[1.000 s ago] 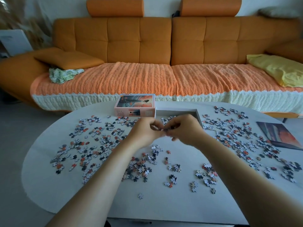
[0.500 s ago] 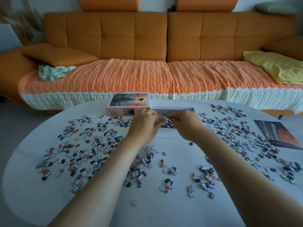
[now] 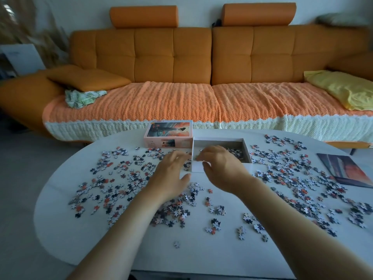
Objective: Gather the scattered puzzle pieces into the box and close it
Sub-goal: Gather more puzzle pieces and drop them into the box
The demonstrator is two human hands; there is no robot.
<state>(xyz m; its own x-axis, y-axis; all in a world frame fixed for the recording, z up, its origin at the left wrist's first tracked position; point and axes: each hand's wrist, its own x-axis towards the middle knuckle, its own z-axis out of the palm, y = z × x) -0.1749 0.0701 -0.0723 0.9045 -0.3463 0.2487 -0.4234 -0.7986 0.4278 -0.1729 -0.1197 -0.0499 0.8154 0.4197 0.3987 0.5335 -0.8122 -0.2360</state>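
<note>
Reaching over the near wall of the open box [image 3: 198,168] with the right hand [image 3: 220,166], fingers loose and apart from the thumb, nothing visibly pinched. Looked like a drop-off pose, fingertips right above the tray so that anything let go would land inside. Had the left hand [image 3: 171,174] just beside the box's left wall, fingers spread and blurred above the loose puzzle pieces [image 3: 121,178], gripping nothing that could be made out; probably set low there to scoop the nearest lot. Found the box toward the far edge of the table [image 3: 201,259], about midway along it, with a small heap [image 3: 235,152] lying inside at its right end. Saw the lid [image 3: 168,134] on the box's left, touching it or a hair off, couldn't tell which, picture side up: out of the way, yet within reach for closing. Counted far more pieces outside than in: a thick drift toward the left edge, a second drift [image 3: 292,172] toward the right edge, thin clumps along the near edge. Spotted a printed sheet [image 3: 347,170] lying flat by the right edge. Judged the job barely begun, closing a long way off. Minded the strays by the near edge, easy to flick off.
</note>
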